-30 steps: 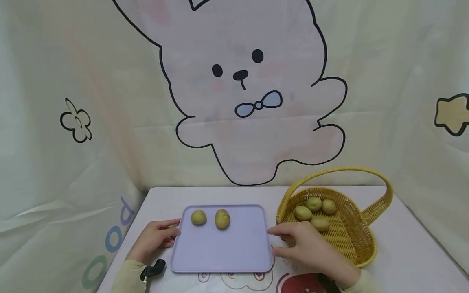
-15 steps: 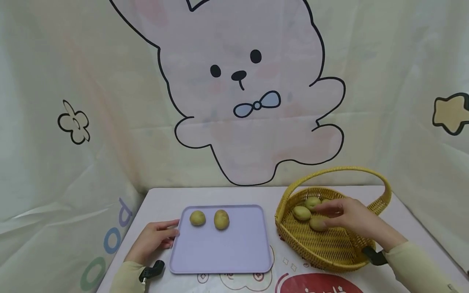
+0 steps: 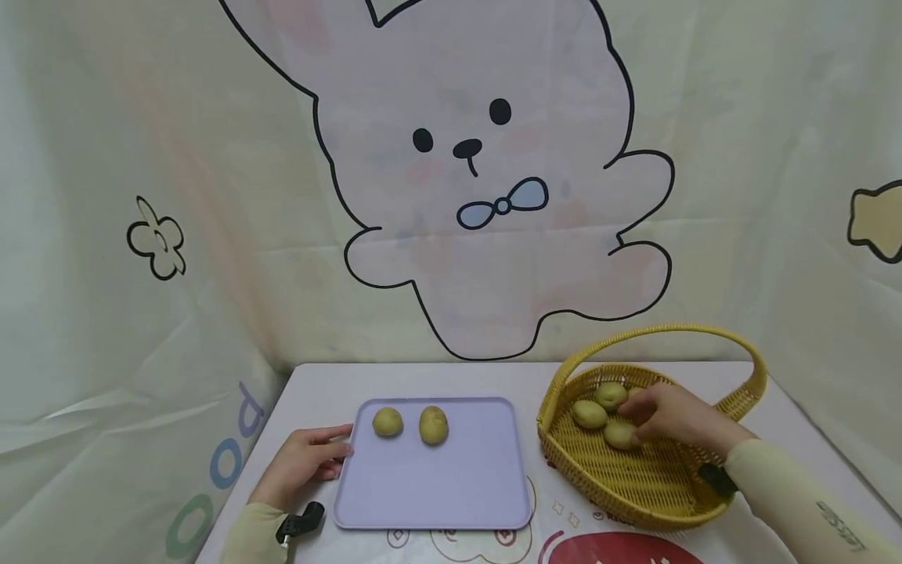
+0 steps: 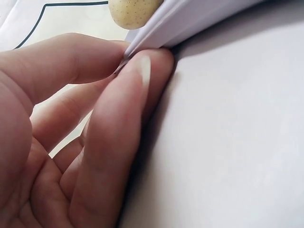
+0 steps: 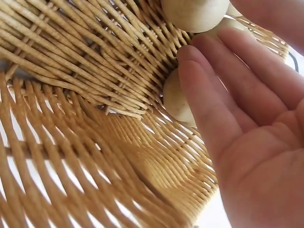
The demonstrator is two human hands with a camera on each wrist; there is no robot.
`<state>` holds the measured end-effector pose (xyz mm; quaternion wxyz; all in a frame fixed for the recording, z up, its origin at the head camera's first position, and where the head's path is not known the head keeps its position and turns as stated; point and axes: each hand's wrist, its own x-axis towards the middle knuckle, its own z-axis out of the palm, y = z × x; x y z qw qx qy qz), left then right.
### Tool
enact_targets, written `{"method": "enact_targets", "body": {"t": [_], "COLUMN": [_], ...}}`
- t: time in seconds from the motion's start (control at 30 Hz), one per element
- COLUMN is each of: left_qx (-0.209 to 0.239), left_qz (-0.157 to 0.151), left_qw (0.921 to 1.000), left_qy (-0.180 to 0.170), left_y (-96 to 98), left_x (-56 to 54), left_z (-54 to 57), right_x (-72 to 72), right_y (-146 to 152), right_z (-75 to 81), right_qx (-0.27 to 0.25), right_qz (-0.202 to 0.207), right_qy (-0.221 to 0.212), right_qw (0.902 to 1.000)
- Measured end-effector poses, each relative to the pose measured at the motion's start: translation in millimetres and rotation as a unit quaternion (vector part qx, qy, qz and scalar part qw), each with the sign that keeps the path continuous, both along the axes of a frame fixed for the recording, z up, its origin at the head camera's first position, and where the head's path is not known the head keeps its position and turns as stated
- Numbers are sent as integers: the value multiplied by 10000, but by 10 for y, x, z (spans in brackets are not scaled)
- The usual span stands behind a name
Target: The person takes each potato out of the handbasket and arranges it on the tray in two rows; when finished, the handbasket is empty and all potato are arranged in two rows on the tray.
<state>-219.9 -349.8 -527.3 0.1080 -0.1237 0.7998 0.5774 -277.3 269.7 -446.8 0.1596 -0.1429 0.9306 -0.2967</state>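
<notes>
In the head view my left hand [image 3: 299, 462] is at the left edge of a lilac tray [image 3: 437, 493]. The left wrist view has the tray's rim [image 4: 161, 28] pinched between thumb and index finger. Two potatoes, one round [image 3: 387, 422] and one longer [image 3: 433, 425], lie near the tray's back. My right hand [image 3: 680, 415] reaches into a yellow wicker basket [image 3: 634, 486] among several potatoes [image 3: 589, 414]. Its fingers look fairly straight in the right wrist view, beside a potato [image 5: 194, 14], with another potato [image 5: 176, 99] behind them. The hand partly hides one potato at the basket's right.
The basket's tall arched handle [image 3: 662, 329] rises over its back. A white table [image 3: 324, 384] carries printed drawings and a red patch [image 3: 620, 548] at the front. Behind it hangs a curtain [image 3: 282, 313] with a cartoon animal.
My right hand has left the tray's right edge and moved right into the basket, then slightly deeper among the potatoes. The left hand stays at the tray's left edge.
</notes>
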Motion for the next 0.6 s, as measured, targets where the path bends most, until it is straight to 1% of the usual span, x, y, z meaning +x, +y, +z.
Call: {"method": "enact_targets", "body": {"t": [0.1,0.3,0.6], "left_qx": [20,-13,7], "left_qz": [31,50,-21], "left_qw": [10000,10000,10000], "left_qy": [5,8,47], "left_y": [-3,-6,9], "left_x": [2,12,4], "left_z": [-5,6,0], "right_x": [-14,-18,-16], "right_y": [-12,-61,-61], "right_z": [-22,-39,-74], "right_qx": [15,104,280], "right_qz": [20,132,213], "right_qy": [-40,17,75], "right_qw": [10000,9999,9994]}}
